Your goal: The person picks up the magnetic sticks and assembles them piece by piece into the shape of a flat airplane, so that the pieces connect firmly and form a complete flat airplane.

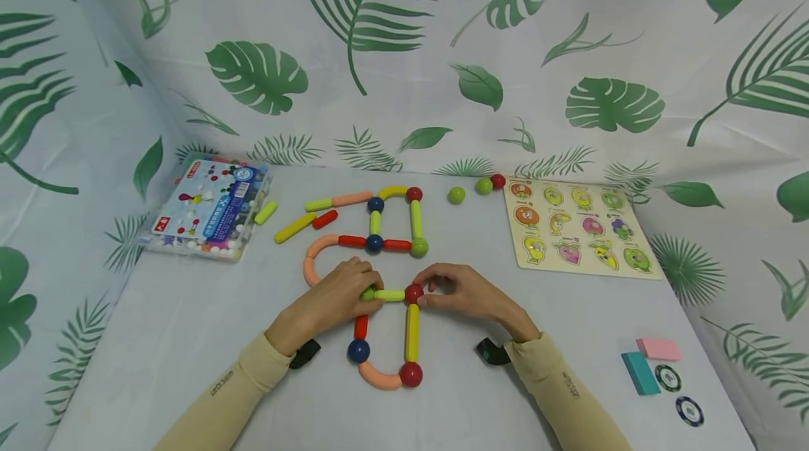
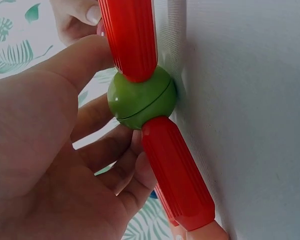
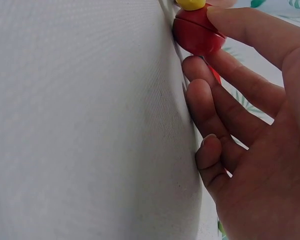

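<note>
My left hand (image 1: 338,294) pinches a green ball (image 2: 140,100) between thumb and fingers, close to the tabletop. Two red rods (image 2: 177,172) meet that ball in the left wrist view. On the other side, my right hand (image 1: 470,289) holds a red ball (image 3: 197,32) with thumb and fingertips. A lime rod (image 1: 390,295) lies between the two balls. Below them, a yellow rod (image 1: 412,333), a lower red ball (image 1: 411,374), an orange curved rod (image 1: 380,376) and a blue ball (image 1: 358,350) form a loop. The left hand covers part of the join at upper left.
Beyond the hands lies a second loop with a green ball (image 1: 419,247) and a blue ball (image 1: 374,244). Loose rods (image 1: 295,228) lie left of it. A boxed set (image 1: 205,208) sits back left, a fruit board (image 1: 581,226) back right, and a teal block (image 1: 641,373) front right.
</note>
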Demonstrator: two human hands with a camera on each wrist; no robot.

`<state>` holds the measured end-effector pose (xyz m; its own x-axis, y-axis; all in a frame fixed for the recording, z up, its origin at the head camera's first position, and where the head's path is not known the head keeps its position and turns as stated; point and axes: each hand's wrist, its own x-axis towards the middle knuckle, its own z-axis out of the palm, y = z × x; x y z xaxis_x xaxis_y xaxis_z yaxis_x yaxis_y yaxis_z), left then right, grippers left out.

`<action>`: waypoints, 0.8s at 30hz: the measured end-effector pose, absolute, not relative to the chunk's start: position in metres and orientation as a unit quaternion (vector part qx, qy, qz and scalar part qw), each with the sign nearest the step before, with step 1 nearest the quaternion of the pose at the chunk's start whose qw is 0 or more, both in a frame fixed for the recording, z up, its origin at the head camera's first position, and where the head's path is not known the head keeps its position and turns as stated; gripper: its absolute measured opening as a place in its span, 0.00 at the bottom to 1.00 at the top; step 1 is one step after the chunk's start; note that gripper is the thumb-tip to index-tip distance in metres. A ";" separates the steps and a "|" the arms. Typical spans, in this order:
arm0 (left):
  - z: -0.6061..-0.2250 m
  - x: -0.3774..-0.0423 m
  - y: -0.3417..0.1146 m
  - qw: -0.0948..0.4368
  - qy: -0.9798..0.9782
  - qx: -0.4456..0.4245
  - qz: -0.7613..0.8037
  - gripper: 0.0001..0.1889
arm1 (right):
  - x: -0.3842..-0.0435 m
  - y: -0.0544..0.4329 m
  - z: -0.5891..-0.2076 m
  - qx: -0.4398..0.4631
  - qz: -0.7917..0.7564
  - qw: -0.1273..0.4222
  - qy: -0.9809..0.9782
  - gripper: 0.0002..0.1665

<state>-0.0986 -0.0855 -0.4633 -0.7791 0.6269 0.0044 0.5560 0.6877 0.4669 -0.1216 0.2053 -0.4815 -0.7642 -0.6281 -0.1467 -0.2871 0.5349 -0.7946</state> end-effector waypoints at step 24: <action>-0.465 -0.099 -0.087 0.091 0.911 0.320 0.246 0.13 | -0.122 0.205 -0.482 -0.270 -0.395 0.215 0.851 0.20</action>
<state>-0.0991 -0.0866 -0.4646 -0.7791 0.6268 -0.0092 0.5369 0.6748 0.5064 -0.1217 0.2051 -0.4823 -0.7619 -0.6296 -0.1524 -0.2899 0.5417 -0.7890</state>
